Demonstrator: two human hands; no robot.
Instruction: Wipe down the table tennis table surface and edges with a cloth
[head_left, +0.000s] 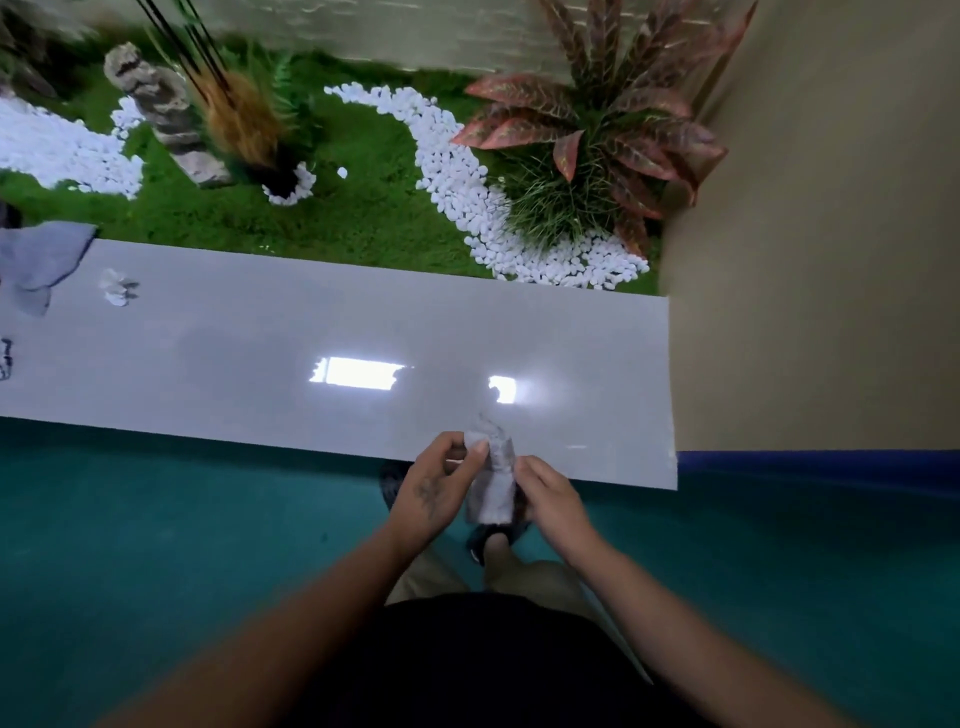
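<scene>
you've got the small cloth (493, 483) held btwn both hands: left hand (439, 491) pinches its top corner w/ thumb and fingertips, right hand (553, 501) has its fingers curled on the cloth's right side. it hangs bunched over the near edge of the glossy grey surface (260, 364). a grey rag (39, 260) lies at the surface's far left end, w/ a white scrap (117, 287) near it.

One wide-angle view, worn on the person's head, looks steeply down and a little forward. The left hand (434, 493) and right hand (553, 501), both gripping a cloth (496, 478), sit near the lens at lower centre. Beyond the teal floor (156, 519), a glossy grey surface (208, 353) crosses from left to right. The grass bed (353, 208) lies far, and a beige wall (831, 260) fills the right side.
</scene>
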